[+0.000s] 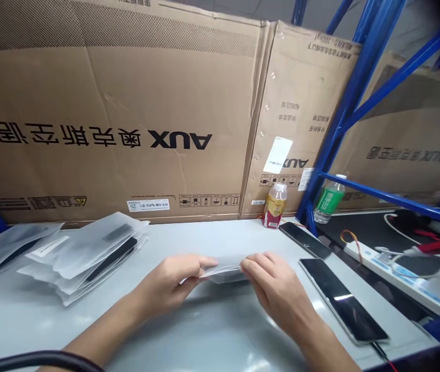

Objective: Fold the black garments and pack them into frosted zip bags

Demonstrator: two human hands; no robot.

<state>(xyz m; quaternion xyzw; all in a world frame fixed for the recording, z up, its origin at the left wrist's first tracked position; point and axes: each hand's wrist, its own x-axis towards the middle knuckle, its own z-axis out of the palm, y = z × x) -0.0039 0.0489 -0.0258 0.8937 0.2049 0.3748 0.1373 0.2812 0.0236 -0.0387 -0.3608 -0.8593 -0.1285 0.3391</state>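
A thin, translucent pouch (pixel 225 266) is held between two bare hands, just above the middle of a pale, glossy bench (pixel 228 336). The left hand (pixel 175 279) pinches the pouch's left end between thumb and fingers; the right hand (pixel 274 281) has its fingers curled closed around the right end, its thumb hidden from view. The pouch lies nearly flat and edge-on, a little blurred, so its contents cannot be made out. Just beside the right hand, a phone (pixel 344 299) lies screen up and dark, a cable (pixel 378 351) running from its near end. Behind it a second dark phone (pixel 305 240) lies at a similar slant. Well to the left of the hands is a loose stack of frosted sleeves (pixel 92 243), a dark, flat object showing in one, with another sleeve (pixel 6 248) beside it at the far left. At the back of the bench stands a drink bottle (pixel 274 206) with yellow contents and a red label. Large brown cartons (pixel 107 93) rise behind, printed with upside-down AUX lettering. At the right, past a blue frame (pixel 359 98), are a green-labelled bottle (pixel 329 200) and a white power strip (pixel 402 279) with tangled cords. A black tube (pixel 45 357) curves across the lower left corner.
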